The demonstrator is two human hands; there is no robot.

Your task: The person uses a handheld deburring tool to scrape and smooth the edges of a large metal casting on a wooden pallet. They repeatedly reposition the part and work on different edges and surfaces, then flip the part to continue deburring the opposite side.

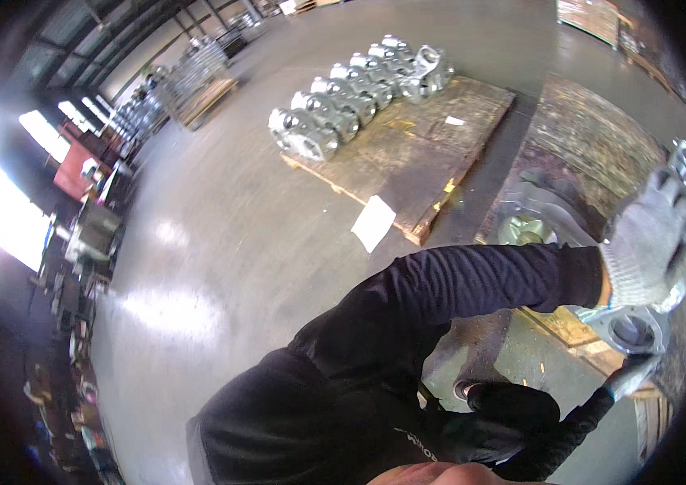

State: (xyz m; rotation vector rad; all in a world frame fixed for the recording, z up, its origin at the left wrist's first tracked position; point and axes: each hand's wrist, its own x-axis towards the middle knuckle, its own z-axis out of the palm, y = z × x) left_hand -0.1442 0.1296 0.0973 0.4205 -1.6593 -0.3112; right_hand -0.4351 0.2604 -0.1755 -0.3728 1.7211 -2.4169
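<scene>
My left hand (646, 234), in a pale grey knit glove, reaches across to the right and lies closed over a silver metal casting. Its fingers bend over the shiny metal. Below it, a round flange (634, 330) with a large hole belongs to the castings there; whether it is the same piece I cannot tell. My right hand (632, 376), also gloved, grips the flange's lower edge, its fingers partly hidden. Another silver casting (527, 229) with a round opening sits left of my left hand on a worn wooden pallet (593, 133).
A second wooden pallet (440, 153) carries rows of silver castings (347, 93) at its far left. A white paper sheet (373, 223) hangs at its near edge. Stacked metal parts (193, 77) stand on a far pallet. Machines and benches (92, 230) line the left side.
</scene>
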